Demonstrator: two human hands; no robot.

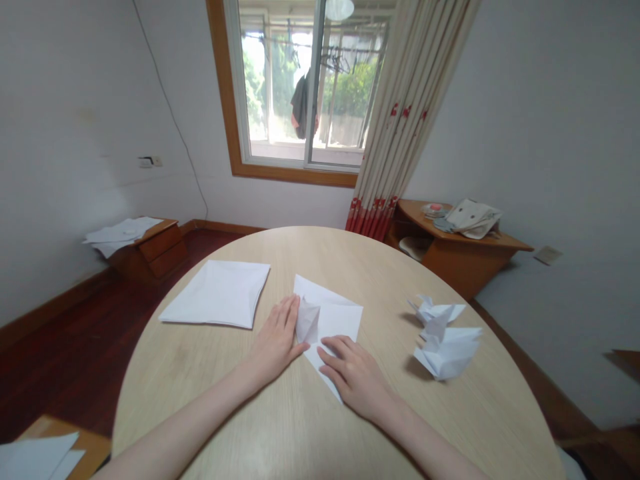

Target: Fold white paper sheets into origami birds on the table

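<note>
A white sheet of paper (341, 321) lies partly folded on the table in front of me, with a raised, creased flap (307, 321) on its left part. My left hand (280, 333) rests along the sheet's left edge, fingers stretched out beside the flap and thumb touching the paper lower down. Over the sheet's lower right part lies my right hand (356, 375), its fingers apart and slightly bent, hiding some of the paper. Two folded white paper figures, a far one (440, 313) and a nearer one (450, 353), stand to the right of this hand.
A stack of square white paper (217, 293) lies on the left of the round wooden table (210, 393). Behind are a small cabinet (160, 250) with papers, a corner cabinet (455, 257) with a bag, a curtain (400, 133) and a window. More paper (40, 457) sits lower left.
</note>
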